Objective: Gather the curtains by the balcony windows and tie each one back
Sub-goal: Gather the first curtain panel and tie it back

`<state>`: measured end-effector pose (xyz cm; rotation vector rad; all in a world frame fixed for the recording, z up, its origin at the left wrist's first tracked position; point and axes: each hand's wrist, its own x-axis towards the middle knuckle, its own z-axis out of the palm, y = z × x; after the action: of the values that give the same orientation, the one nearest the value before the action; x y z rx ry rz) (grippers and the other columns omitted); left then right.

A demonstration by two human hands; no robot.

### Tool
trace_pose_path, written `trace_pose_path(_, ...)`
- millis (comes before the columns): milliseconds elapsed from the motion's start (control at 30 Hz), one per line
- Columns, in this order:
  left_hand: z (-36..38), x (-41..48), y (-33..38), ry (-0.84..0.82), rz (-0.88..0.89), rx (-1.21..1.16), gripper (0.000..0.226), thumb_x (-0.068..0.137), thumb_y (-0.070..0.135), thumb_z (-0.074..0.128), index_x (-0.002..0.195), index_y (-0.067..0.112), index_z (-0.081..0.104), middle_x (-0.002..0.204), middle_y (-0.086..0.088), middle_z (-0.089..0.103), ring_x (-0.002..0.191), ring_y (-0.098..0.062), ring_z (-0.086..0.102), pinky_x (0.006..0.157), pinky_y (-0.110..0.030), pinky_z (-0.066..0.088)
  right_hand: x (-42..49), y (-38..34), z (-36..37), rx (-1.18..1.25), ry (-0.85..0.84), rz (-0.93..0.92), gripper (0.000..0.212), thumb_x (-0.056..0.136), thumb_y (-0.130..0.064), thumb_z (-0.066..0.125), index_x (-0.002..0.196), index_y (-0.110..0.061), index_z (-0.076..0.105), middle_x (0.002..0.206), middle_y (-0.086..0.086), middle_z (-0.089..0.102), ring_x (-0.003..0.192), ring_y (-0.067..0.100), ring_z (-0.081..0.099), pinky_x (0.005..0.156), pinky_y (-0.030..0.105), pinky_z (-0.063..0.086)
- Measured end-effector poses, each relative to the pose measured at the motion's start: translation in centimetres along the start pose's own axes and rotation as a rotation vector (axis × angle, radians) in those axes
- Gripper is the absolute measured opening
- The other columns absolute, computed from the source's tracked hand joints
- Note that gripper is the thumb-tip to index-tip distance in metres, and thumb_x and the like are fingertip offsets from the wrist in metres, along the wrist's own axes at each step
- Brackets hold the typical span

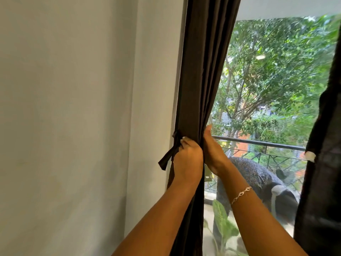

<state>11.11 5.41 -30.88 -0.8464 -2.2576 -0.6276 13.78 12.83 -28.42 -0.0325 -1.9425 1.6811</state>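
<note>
Head camera shows my two hands at the dark brown pleated fabric curtain (206, 71). It hangs gathered into a narrow bundle at the left side of the balcony window, just beside the plain white wall (73, 108). My left hand (186, 157) has its fingers curled at the left edge of the bundle and pinches there the narrow dark fabric tie strip (167, 157), whose loose end hangs down on the wall side. My right hand (212, 150) holds the bundle from the window side, thumb pointing up. Its fingers go behind the cloth, so I cannot see them.

I judge that the tying is begun but not finished. To do it well, the right hand should squeeze the folds tight while the left brings the strip round, so that no pleat slips out. Then I should pull the knot snug at this same height. A second dark curtain (323, 172) is at the right edge; whether it is tied I cannot tell.
</note>
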Motion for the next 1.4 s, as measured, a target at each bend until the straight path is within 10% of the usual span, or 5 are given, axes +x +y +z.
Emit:
trace_pose_path(233,0.5,-0.7,-0.6,0.006,0.201,-0.009,0.049,0.099,0.016,0.03,0.143,-0.003,0.019,0.145,-0.023,0.036,0.121,-0.03,0.052,0.092,-0.035,0.047,0.5,0.2,-0.7,-0.131,0.201,-0.032,0.028,0.091,-0.03,0.056,0.105,-0.007,0.063,0.101,0.01,0.07,0.094,0.023,0.067,0.08,0.031,0.055)
trace_pose_path(400,-0.5,-1.0,-4.2,0.461,0.078,-0.343,0.032,0.093,0.036,0.048,0.095,0.012,0.069,0.069,-0.004,0.069,0.056,-0.018,0.063,0.048,-0.019,0.04,0.5,0.4,-1.6,-0.215,0.237,-0.025,0.036,0.094,-0.025,0.051,0.122,-0.004,0.055,0.116,0.008,0.063,0.107,0.026,0.061,0.096,0.042,0.048)
trace_pose_path(633,-0.2,2.5,-4.6,0.114,-0.262,-0.459,0.057,0.084,0.06,0.048,0.108,0.009,0.058,0.109,-0.01,0.061,0.101,-0.026,0.056,0.079,-0.034,0.048,0.1,0.4,-1.8,-0.222,0.246,-0.053,0.028,0.093,-0.026,0.053,0.117,-0.012,0.058,0.1,0.0,0.065,0.093,0.016,0.063,0.081,0.029,0.05)
trace_pose_path(1200,-2.3,4.0,-3.6,-0.236,-0.213,-0.874,0.031,0.095,0.002,0.039,0.122,0.003,0.055,0.116,-0.021,0.06,0.103,-0.04,0.058,0.095,-0.046,0.046,-0.4,0.2,-2.5,-0.252,0.188,-0.023,0.036,0.091,-0.019,0.056,0.125,-0.008,0.053,0.107,0.0,0.064,0.098,0.017,0.062,0.093,0.036,0.048)
trace_pose_path(1400,-3.2,3.2,-2.5,-0.383,-0.286,-1.153,0.027,0.098,0.024,0.037,0.087,0.012,0.059,0.067,-0.01,0.049,0.041,-0.004,0.044,0.037,-0.011,0.038,-1.4,0.6,-2.2,-0.33,0.155,-0.043,0.015,0.093,-0.013,0.053,0.105,-0.015,0.062,0.098,-0.002,0.064,0.092,0.017,0.061,0.086,0.031,0.049)
